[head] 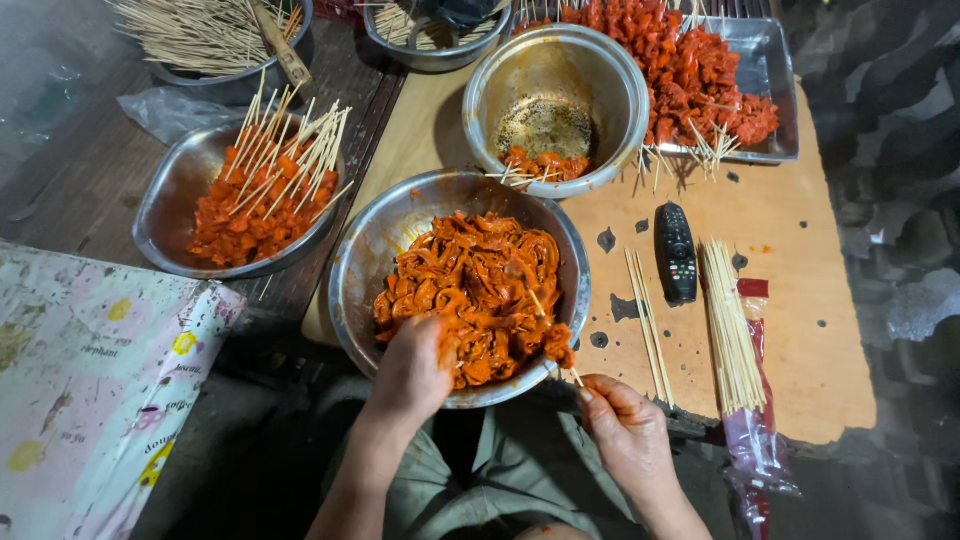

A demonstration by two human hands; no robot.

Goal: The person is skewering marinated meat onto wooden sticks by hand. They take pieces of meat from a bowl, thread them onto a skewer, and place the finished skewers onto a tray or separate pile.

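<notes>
Right hand (625,425): nearest the lens, pinching a thin wooden skewer (560,360) threaded with red-orange marinated meat. Left hand (412,372): fingers closed in the marinated meat strips (470,285) inside a round steel bowl (360,250). Black remote control (676,252) and loose bundle of bamboo skewers (730,335): on tan wooden board (810,340), right of bowl.

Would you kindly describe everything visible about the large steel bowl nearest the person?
The large steel bowl is round, shiny metal, its inner wall smeared with orange marinade. It holds a heap of marinated meat pieces coated in red-orange sauce. It sits upright at the near edge of the wooden table, partly overhanging it. The left hand reaches into the meat; the right hand holds a partly loaded skewer over its rim.
</notes>
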